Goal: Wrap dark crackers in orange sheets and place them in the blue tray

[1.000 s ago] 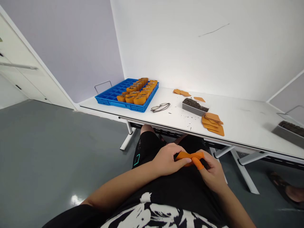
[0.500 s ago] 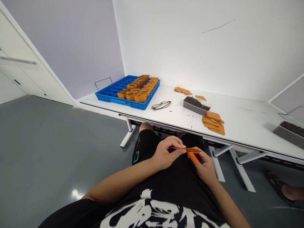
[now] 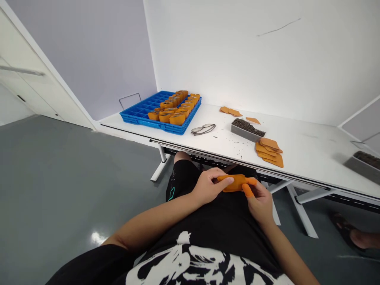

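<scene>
Above my lap, my left hand pinches the left end of a flat orange piece, thumb on the near face. At the piece's right end, my right hand grips it between thumb and forefinger, both covered by orange finger cots. The broad face of the piece is turned up toward me. A stack of similar orange pieces lies by the table's front edge. Behind it stands a grey metal box packed with thin dark strips.
On the table, a blue compartment tray holds several folded orange pieces. Eyeglasses lie beside it, with dark crumbs nearby. More orange pieces are near the wall. Another box of dark strips sits far right, above a person's foot.
The orange piece has turned from nearly edge-on to showing its broad face. My right hand has shifted slightly right, and the view has moved a little.
</scene>
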The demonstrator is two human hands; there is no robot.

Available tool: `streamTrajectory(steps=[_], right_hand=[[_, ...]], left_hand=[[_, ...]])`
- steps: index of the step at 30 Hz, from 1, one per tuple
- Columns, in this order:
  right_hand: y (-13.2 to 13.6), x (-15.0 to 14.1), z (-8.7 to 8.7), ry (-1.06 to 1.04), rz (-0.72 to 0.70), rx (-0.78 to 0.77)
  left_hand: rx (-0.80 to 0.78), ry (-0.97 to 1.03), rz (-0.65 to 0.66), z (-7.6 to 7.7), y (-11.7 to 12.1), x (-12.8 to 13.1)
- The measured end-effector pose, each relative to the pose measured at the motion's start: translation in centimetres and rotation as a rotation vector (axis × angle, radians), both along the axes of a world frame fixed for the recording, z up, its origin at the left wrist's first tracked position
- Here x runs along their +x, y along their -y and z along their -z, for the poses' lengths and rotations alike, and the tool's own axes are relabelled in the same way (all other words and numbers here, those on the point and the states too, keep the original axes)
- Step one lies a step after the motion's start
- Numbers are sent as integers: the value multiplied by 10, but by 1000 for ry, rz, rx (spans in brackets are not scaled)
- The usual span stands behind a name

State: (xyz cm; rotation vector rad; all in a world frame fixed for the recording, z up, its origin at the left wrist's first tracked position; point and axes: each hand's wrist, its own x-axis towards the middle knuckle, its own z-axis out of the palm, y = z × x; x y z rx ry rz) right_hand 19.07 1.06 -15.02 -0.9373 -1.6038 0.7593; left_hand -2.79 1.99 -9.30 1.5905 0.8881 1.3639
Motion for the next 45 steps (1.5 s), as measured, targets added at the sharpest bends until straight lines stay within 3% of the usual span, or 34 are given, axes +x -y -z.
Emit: streamTrajectory(steps=[6,14,21,25,37,45], right_hand=[[5,2,-2,46,-58,-15],[-2,6,9,39,-112,-90],[-3,16,27,13,-198,-244],[-3,14,28,105,-261,-314],[1,0,13,191,-225,-159],[-2,10,26,70,-246,-255]], left_hand=[[15,-25,-14,-2,1,-1],[-14,-69,5,1,2,0],[-97,-141,165,5,1,0],[-77,-147,108,7,2,0],[-11,-188,52,-1,6,0],[-11,-152,54,0,7,-3]])
